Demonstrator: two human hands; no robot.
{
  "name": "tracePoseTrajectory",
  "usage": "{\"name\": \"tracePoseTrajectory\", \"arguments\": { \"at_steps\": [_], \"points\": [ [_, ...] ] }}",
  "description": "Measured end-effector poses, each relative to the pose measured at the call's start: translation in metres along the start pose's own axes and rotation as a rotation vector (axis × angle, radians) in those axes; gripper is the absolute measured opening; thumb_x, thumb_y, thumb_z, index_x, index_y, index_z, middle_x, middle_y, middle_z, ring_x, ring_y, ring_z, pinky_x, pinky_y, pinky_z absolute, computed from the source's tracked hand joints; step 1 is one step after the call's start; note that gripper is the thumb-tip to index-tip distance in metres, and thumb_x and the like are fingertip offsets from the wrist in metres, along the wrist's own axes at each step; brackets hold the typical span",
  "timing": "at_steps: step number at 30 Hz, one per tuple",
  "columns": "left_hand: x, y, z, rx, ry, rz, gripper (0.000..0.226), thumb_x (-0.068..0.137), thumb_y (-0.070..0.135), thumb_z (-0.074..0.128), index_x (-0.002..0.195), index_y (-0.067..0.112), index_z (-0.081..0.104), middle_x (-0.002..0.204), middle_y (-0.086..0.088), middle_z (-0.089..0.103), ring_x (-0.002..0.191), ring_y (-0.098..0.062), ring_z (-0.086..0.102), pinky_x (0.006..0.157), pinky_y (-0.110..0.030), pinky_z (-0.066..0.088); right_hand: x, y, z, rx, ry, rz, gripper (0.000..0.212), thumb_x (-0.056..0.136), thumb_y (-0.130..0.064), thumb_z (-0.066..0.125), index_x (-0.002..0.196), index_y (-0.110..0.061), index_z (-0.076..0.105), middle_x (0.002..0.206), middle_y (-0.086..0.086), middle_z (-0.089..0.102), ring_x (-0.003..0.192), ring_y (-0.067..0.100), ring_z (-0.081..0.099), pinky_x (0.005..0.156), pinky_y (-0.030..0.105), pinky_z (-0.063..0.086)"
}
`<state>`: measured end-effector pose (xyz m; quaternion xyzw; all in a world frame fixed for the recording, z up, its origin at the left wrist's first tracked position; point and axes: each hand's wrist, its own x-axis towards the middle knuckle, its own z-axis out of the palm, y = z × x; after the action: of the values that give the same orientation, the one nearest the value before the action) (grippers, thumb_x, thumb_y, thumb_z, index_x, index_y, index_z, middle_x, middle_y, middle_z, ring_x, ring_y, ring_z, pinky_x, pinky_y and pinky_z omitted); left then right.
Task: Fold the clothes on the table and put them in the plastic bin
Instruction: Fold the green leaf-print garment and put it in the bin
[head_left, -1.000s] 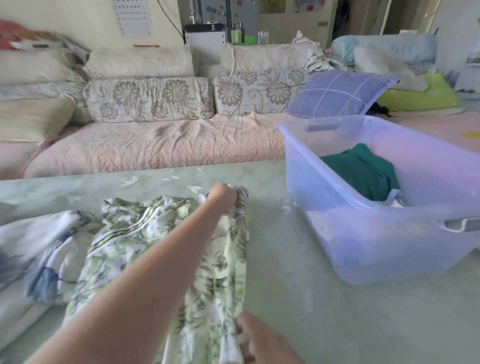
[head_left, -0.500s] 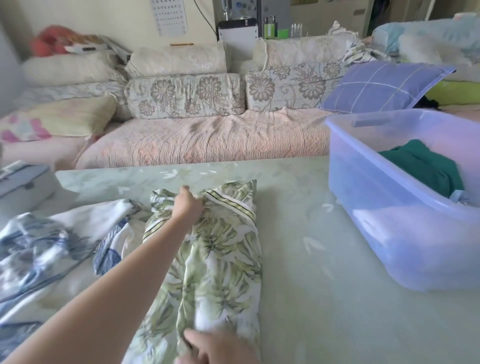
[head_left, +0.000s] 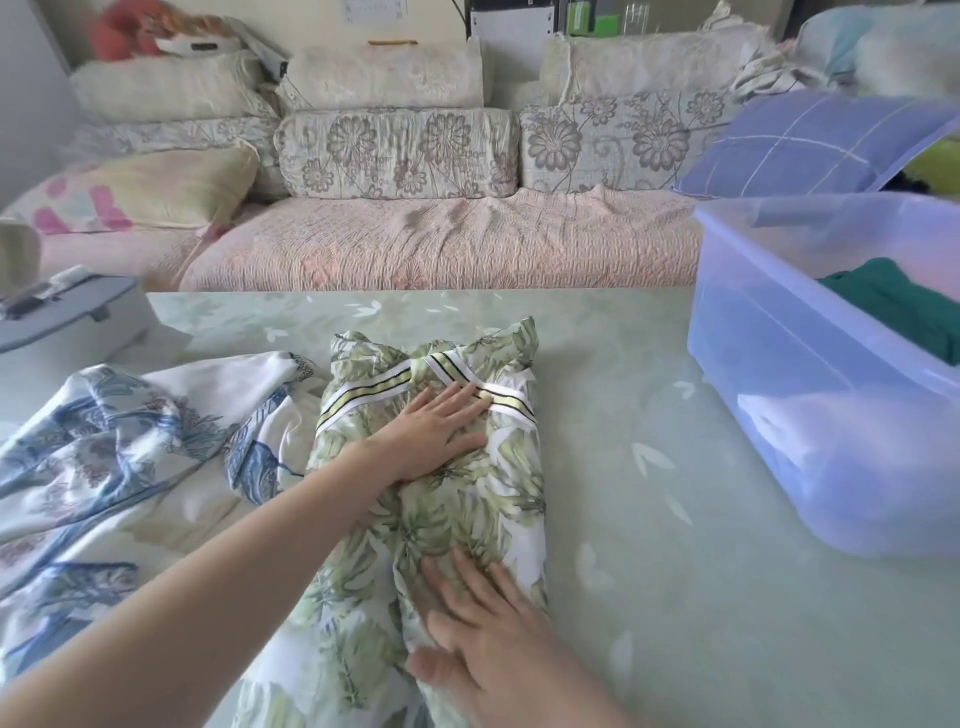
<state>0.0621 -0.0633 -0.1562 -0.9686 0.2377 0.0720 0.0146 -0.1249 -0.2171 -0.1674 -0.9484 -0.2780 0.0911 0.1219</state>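
- The leaf-print garment (head_left: 470, 512) lies on the worktop (head_left: 675, 597) as a long narrow strip, its striped band at the far end
- The left hand (head_left: 436, 436) lies flat on the far part of the garment just below the striped band, fingers straight and together, gripping nothing
- The right hand (head_left: 483, 639) lies flat on the near part, fingers spread and straight, pressing the cloth without gripping it
- A blue-and-white garment (head_left: 130, 457) lies crumpled to the left, touching the leaf-print one
- The plastic bin (head_left: 769, 332) stands on the worktop to the right, apart from the garment; a dark green cloth (head_left: 898, 306) lies inside it
- A grey case (head_left: 67, 317) sits at the far left of the worktop
- Beyond the worktop is a sofa (head_left: 441, 249) with flowered cushions and a purple pillow (head_left: 810, 140)
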Motion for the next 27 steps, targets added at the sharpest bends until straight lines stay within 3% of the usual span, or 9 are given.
{"name": "tracePoseTrajectory", "arguments": {
  "at_steps": [2,3,5,8,11,14,17,24,27],
  "points": [
    [-0.001,0.002,0.001,-0.030,0.019,-0.006,0.062,0.094,0.060,0.015,0.148,0.037,-0.004,0.156,0.009,-0.014,0.140,-0.006,-0.020,0.114,-0.031,-0.017,-0.004,0.001,-0.006,0.039,-0.048,-0.044,0.079,0.092,-0.057,-0.013,0.133,-0.036,0.051,0.144,-0.020,0.041,0.139,0.006,0.029,0.114,0.025,0.012],
    [0.000,0.004,-0.001,-0.046,0.028,-0.007,0.062,0.094,0.060,0.016,0.149,0.037,-0.001,0.157,0.009,-0.012,0.140,-0.006,-0.019,0.114,-0.032,-0.017,0.002,0.003,-0.002,0.081,0.065,-0.112,0.087,0.081,-0.064,-0.015,0.144,-0.033,0.036,0.152,-0.020,0.022,0.143,0.005,0.002,0.115,0.022,-0.005],
    [-0.003,0.009,-0.009,-0.083,0.063,-0.001,0.060,0.095,0.057,0.021,0.149,0.036,0.005,0.157,0.007,-0.008,0.140,-0.007,-0.019,0.115,-0.035,-0.016,0.002,0.006,-0.004,0.262,0.000,-0.167,0.095,0.068,-0.070,-0.009,0.149,-0.032,0.022,0.155,-0.022,0.004,0.133,-0.005,-0.022,0.108,0.016,-0.017],
    [-0.019,0.018,-0.026,-0.194,0.103,0.050,0.060,0.094,0.056,0.023,0.148,0.035,0.011,0.156,0.010,-0.001,0.142,-0.008,-0.016,0.116,-0.035,-0.015,0.001,0.009,-0.014,0.441,-0.048,-0.114,0.070,0.088,-0.062,0.011,0.146,-0.029,0.033,0.155,-0.021,0.012,0.135,-0.010,-0.009,0.114,0.018,-0.008],
    [-0.042,0.022,-0.021,-0.135,0.041,0.090,0.067,0.085,0.069,0.016,0.145,0.044,0.005,0.153,0.015,-0.007,0.142,-0.009,-0.019,0.115,-0.034,-0.017,-0.001,0.013,-0.020,0.473,-0.052,-0.105,0.080,0.077,-0.070,0.019,0.145,-0.032,0.035,0.155,-0.020,0.016,0.137,-0.009,0.000,0.114,0.018,-0.001],
    [-0.058,0.015,-0.004,-0.027,-0.024,0.057,0.073,0.080,0.074,0.011,0.146,0.045,-0.005,0.154,0.013,-0.017,0.139,-0.009,-0.026,0.112,-0.032,-0.020,-0.003,0.013,-0.021,0.366,-0.029,-0.110,0.090,0.067,-0.076,0.025,0.148,-0.037,0.023,0.147,-0.027,0.000,0.134,-0.011,-0.013,0.107,0.012,-0.012],
    [-0.060,0.012,0.002,-0.001,-0.029,0.036,0.073,0.082,0.073,0.012,0.146,0.044,-0.007,0.155,0.012,-0.019,0.140,-0.009,-0.025,0.113,-0.032,-0.019,-0.004,0.012,-0.017,0.276,-0.030,-0.107,0.094,0.070,-0.076,0.031,0.151,-0.033,0.009,0.150,-0.022,-0.015,0.134,-0.008,-0.025,0.102,0.010,-0.025],
    [-0.065,0.012,-0.006,-0.001,0.012,0.020,0.072,0.083,0.072,0.013,0.146,0.044,-0.005,0.153,0.012,-0.018,0.140,-0.009,-0.026,0.113,-0.033,-0.020,-0.005,0.013,-0.015,0.201,-0.062,-0.091,0.093,0.073,-0.077,0.031,0.151,-0.033,0.003,0.155,-0.016,-0.015,0.136,-0.004,-0.024,0.110,0.021,-0.020],
    [-0.064,0.005,-0.001,-0.009,-0.079,-0.052,0.074,0.080,0.074,0.010,0.144,0.046,-0.014,0.154,0.009,-0.023,0.140,-0.010,-0.024,0.114,-0.034,-0.017,-0.007,0.012,-0.015,0.180,-0.076,-0.096,0.090,0.077,-0.075,0.030,0.151,-0.033,0.001,0.155,-0.016,-0.018,0.138,-0.002,-0.026,0.112,0.023,-0.021]
  ]
}}
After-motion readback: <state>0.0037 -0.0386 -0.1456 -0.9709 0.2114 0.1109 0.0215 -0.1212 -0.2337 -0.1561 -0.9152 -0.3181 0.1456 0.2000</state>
